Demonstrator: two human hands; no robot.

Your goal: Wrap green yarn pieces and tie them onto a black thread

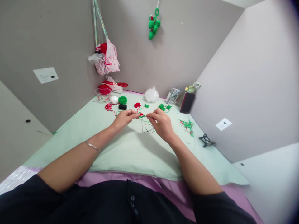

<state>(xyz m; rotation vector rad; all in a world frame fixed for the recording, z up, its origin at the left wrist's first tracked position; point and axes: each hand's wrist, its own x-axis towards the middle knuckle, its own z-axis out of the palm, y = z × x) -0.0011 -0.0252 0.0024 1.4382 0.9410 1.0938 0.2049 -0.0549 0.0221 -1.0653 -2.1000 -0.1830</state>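
Note:
Between finger and thumb, my left hand (126, 119) pinches a small red and green crocheted piece (141, 115) above the pale green cloth. Just right of it is my right hand (161, 123), its fingertips pinched together on something too thin to make out. A dark thread (147, 128) hangs in a loop below the piece, between the hands. Behind the hands lie a small red yarn bundle (137, 105) and a little green crocheted bit (146, 105). A black thread spool (122, 106) rests beyond my left hand, near a green yarn ball (122, 100).
White stuffing (151, 94) sits at the back. At left stands a clear tub (102, 95) with red yarn. On the right are a cup of tools (173, 96), a phone (187, 103), yarn scraps (187, 126) and a black stand (206, 140). A pink bag (111, 59) hangs on the wall.

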